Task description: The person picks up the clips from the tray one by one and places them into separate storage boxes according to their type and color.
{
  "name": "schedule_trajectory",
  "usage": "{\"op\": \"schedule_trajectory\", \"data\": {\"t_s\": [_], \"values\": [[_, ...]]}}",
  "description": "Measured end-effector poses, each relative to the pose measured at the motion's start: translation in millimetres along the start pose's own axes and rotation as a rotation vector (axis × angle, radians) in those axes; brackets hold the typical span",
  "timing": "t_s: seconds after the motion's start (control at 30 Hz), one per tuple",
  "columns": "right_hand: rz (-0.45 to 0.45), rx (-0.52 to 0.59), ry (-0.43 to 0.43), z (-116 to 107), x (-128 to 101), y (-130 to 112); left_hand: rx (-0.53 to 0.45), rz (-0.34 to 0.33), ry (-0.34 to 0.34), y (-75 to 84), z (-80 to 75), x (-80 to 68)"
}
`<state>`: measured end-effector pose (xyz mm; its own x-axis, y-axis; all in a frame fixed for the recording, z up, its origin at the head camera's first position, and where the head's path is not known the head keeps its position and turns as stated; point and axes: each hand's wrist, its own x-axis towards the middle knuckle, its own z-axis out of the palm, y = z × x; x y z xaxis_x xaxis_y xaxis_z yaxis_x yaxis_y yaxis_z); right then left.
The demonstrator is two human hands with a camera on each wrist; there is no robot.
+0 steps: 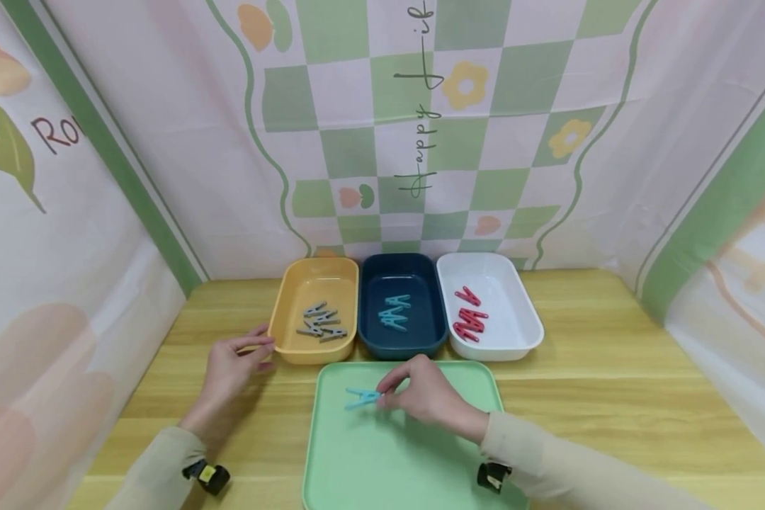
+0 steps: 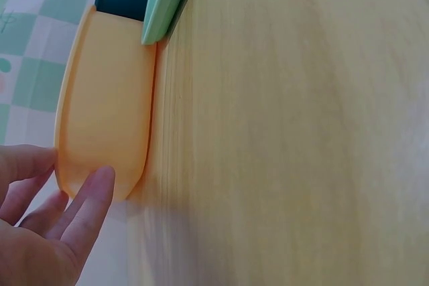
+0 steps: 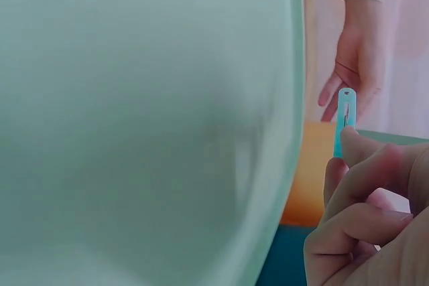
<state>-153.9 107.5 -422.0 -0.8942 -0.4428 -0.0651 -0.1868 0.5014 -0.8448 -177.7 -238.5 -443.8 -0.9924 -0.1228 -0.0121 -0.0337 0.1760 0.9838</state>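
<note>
**Blue clothespin pinched over the green tray**

My counter [image 1: 612,368] of pale wood fills the lower half of the head view, walled in by a patterned backdrop on three sides. At the bottom centre lies the green tray [image 1: 408,467], its far rim close under three bins set side by side: the yellow bin [image 1: 293,301] at left holding grey pins [image 1: 321,322], the navy bin [image 1: 372,283] in the middle holding blue pins [image 1: 394,312], and the white bin [image 1: 516,312] at right holding red pins [image 1: 468,319]. By the look of it, each bin keeps one colour.

My right hand [image 1: 427,393] sits over the tray's upper part, fingers curled, pinching a blue clothespin [image 1: 362,398] by one end so its long end sticks out to the left. The navy bin lies just above it in the frame, with only the two rims between.

My left hand [image 1: 232,365] is relaxed and holds nothing; its fingertips [image 2: 94,195] touch the yellow bin's near corner, I judge to steady it. Bare counter spreads wide to the left and right of the tray and bins.
</note>
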Motion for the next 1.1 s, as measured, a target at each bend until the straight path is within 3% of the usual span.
{"op": "schedule_trajectory", "data": {"t_s": [0.47,1.1], "values": [[0.041,0.041,0.071,-36,-3,-11,0.025,-0.002,0.011,-0.3,0.4,0.5],[0.069,0.007,0.152,-70,14,-26,0.023,0.005,0.008,1.1,-0.6,1.9]]}}
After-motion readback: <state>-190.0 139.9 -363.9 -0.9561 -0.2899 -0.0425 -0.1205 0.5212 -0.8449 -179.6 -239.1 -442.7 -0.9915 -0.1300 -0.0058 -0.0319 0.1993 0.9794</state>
